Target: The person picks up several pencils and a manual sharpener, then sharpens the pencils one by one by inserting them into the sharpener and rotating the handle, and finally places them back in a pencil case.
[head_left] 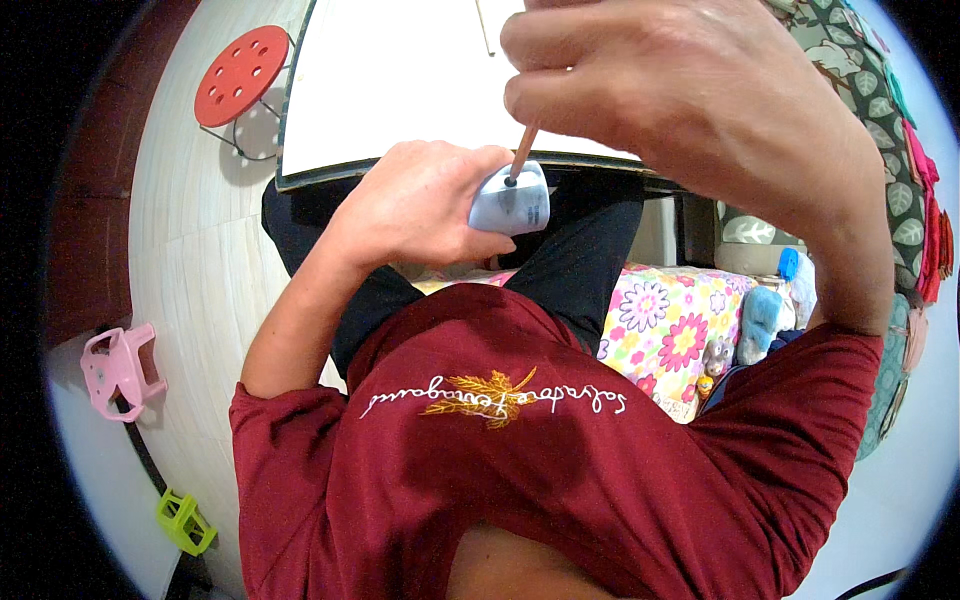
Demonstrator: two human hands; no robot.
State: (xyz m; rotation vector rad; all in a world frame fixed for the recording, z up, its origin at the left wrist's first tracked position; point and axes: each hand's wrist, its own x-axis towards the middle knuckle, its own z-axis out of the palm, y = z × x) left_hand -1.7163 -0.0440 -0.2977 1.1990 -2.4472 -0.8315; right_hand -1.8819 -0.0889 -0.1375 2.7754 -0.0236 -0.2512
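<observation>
My left hand [415,205] is wrapped round a small pale blue pencil sharpener [518,212], held just off the table's near edge above my lap. The sharpener's dark hole faces up. A thin brown wooden pencil [524,148] stands in that hole, slightly tilted. Above it, my right hand [650,85] is closed round the pencil, and its fingers hide the upper length. On the white tabletop [400,85], a second slim stick [485,28] lies at the far side, partly cut off by the frame.
A red round stool [242,75] stands left of the table. Pink [125,370] and lime-green [186,522] small plastic stools are at the lower left. To the right, a floral-covered seat [650,320] holds a blue plush toy [760,325], beside leaf-patterned fabric [850,70].
</observation>
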